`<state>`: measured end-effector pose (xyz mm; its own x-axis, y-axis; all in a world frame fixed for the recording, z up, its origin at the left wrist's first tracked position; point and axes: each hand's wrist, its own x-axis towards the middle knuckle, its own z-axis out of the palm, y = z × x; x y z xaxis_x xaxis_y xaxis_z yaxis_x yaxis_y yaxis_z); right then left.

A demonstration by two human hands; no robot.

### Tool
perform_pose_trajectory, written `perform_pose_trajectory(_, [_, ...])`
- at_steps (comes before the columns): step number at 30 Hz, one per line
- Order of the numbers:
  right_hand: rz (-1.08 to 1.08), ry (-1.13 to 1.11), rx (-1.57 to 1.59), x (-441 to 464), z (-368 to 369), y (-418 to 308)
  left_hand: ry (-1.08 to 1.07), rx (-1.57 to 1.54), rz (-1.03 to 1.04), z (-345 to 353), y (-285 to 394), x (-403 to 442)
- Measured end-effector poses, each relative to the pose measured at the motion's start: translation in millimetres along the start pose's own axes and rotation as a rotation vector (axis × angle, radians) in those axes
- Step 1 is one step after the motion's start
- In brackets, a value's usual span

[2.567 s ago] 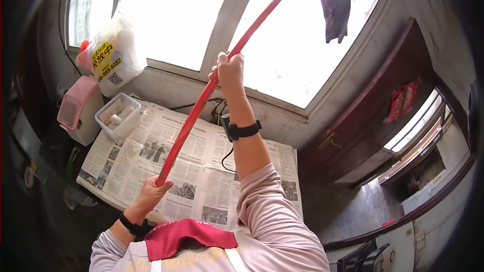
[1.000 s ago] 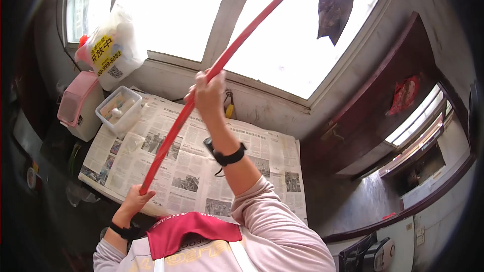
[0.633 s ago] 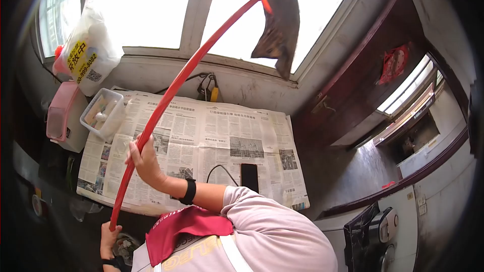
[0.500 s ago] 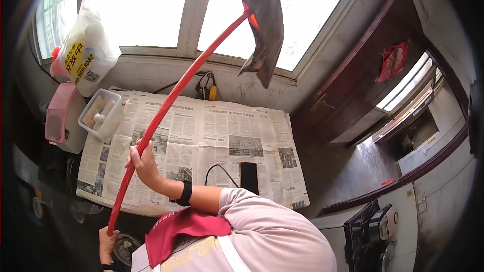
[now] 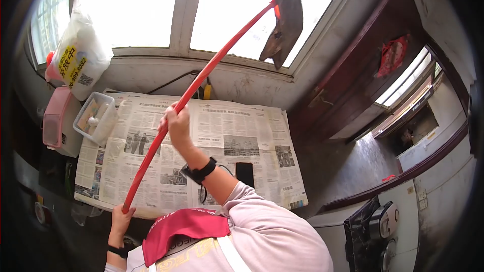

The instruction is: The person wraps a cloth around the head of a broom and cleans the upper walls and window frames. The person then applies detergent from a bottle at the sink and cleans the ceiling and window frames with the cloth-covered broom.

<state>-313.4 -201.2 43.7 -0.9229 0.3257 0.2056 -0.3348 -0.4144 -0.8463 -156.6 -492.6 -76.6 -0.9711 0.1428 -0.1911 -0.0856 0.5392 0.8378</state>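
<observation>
A long red pole [image 5: 212, 65] slants from the lower left up toward the window. Its far end carries a dark, limp cloth [image 5: 286, 17], seen against the bright glass. My left hand [image 5: 122, 218] is wrapped round the pole's lower end, near the front edge of the table. Farther up, my right hand [image 5: 176, 123] grips the pole over the newspaper-covered table [image 5: 201, 146]. A phone [image 5: 244, 174] lies on the newspaper, to the right of my right forearm.
At the left are a printed plastic bag [image 5: 78, 60], a pink-lidded container [image 5: 58, 116] and a clear tub [image 5: 96, 118]. A dark red door [image 5: 353, 65] stands at the right. Black appliances [image 5: 370, 226] are at the lower right.
Since half a second ago, both hands have moved up with the pole, and the cloth has shifted up and right. Earlier my right hand had come down from near the window, and the view has shifted.
</observation>
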Motion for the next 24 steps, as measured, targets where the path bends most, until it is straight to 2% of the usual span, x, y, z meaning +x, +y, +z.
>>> perform_pose_trajectory(2, [-0.044,0.027,0.018,16.6,-10.0,-31.5,-0.015,-0.015,0.006,12.3,30.9,14.9])
perform_pose_trajectory(4, [-0.084,0.042,-0.031,35.6,-23.6,-53.7,-0.039,-0.054,0.095,22.9,58.7,25.7])
perform_pose_trajectory(7, [-0.028,-0.010,0.023,49.5,-31.9,-76.2,-0.061,-0.212,0.096,35.0,67.7,37.7])
perform_pose_trajectory(10, [-0.030,0.013,0.019,49.7,-26.3,-79.7,-0.038,-0.214,0.115,26.9,73.9,35.2])
perform_pose_trajectory(15, [-0.076,-0.092,0.180,51.7,-21.5,-78.4,-0.014,-0.258,0.133,17.7,71.4,28.7])
perform_pose_trajectory(19, [-0.060,-0.078,0.145,54.1,-11.9,-94.2,0.026,-0.302,0.195,23.5,77.8,33.9])
perform_pose_trajectory(22, [-0.117,-0.033,0.055,70.0,-11.4,-118.6,0.033,-0.269,0.194,33.8,103.5,43.4])
perform_pose_trajectory(24, [-0.196,-0.081,-0.091,91.7,-16.5,-141.6,0.026,-0.274,0.223,44.6,113.8,59.3])
